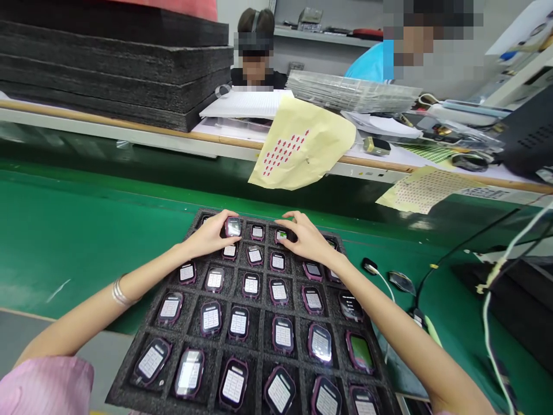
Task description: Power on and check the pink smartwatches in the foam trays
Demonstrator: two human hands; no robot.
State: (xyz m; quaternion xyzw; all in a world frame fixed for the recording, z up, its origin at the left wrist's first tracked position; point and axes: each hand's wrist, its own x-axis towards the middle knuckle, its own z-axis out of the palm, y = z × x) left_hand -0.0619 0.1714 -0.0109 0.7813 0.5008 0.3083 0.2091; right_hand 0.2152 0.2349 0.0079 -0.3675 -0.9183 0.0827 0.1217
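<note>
A black foam tray [258, 312] lies on the green table, its square compartments holding many smartwatch bodies with purple rims and lit screens. At the tray's far row, my left hand [210, 235] grips a smartwatch [233, 226] between thumb and fingers, its screen facing up and catching glare. Two compartments to the right, my right hand [306, 237] has thumb and forefinger around another smartwatch [281, 235], which shows a partly green screen and sits in its compartment. Between the hands, a smartwatch [257, 231] with a white grid on its screen rests untouched.
Stacked black foam trays [173, 75] stand on the raised shelf at the back left. Yellow sheets [302, 144] hang over the shelf edge. A charging puck [370, 265] with a white cable and dark cords lie at right. Two people sit beyond the shelf.
</note>
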